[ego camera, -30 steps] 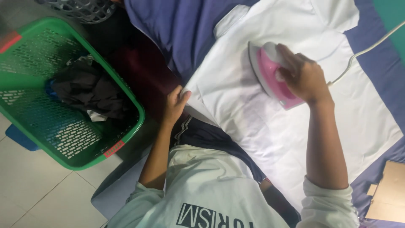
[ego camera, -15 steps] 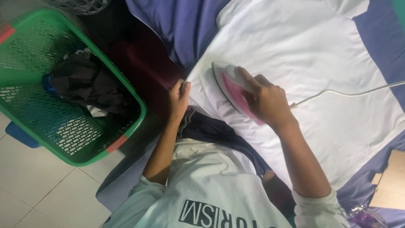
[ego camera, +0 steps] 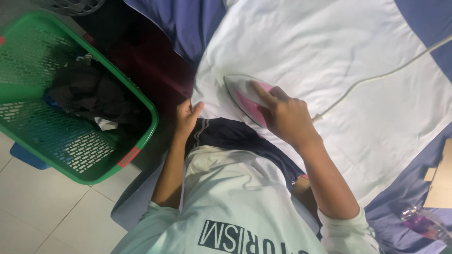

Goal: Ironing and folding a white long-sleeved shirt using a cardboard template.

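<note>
From the head camera, your right hand [ego camera: 285, 115] is clenched around the handle of the pink and white plastic clothes iron [ego camera: 247, 98], which sits flat on the white cloth garment [ego camera: 320, 56] at the centre of the frame. Its pale cord [ego camera: 376, 77] trails toward the upper right. Your left hand [ego camera: 187, 117] pinches the garment's near edge, just left of the iron. At left, a green perforated plastic laundry basket [ego camera: 141, 106] holds dark clothes [ego camera: 89, 94].
</note>
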